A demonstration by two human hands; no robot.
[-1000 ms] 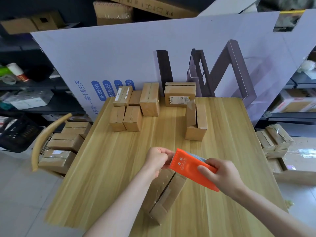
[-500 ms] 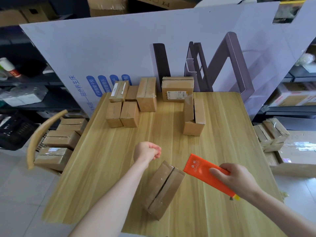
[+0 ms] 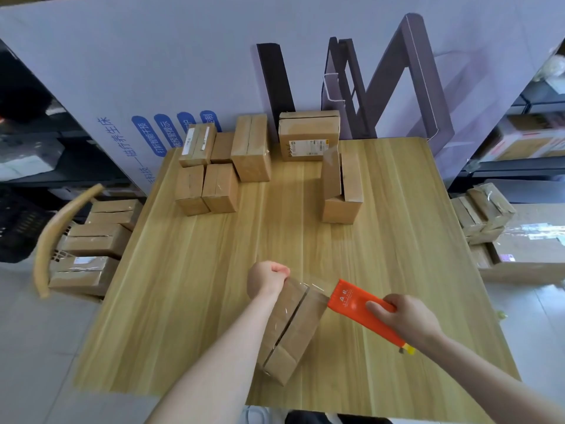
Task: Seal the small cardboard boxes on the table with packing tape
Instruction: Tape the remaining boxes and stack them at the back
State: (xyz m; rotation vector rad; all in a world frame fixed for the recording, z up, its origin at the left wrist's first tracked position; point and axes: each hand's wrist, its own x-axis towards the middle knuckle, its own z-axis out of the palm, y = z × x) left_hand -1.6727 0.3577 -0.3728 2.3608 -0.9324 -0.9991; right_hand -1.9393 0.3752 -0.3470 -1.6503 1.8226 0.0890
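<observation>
A small cardboard box (image 3: 295, 328) lies on the wooden table (image 3: 183, 301) near the front edge, its top seam facing up. My left hand (image 3: 266, 278) is a fist at the box's far left corner, pinching the end of a clear tape strip (image 3: 315, 286). That strip stretches across the box's far end to the orange tape dispenser (image 3: 360, 307). My right hand (image 3: 406, 319) grips the dispenser, just right of the box. Another box (image 3: 342, 186) stands further back with one flap raised.
Several closed boxes (image 3: 232, 166) cluster at the table's back left, and a larger labelled box (image 3: 308, 136) stands against the white printed board (image 3: 183, 71). A chair (image 3: 88, 249) on the left carries more boxes. Further boxes (image 3: 486, 212) sit on the floor at right.
The hands have parted: my right hand drew the dispenser right and down beside the box. My left hand now holds the tape end at the box's far corner, with tape stretched between them.
</observation>
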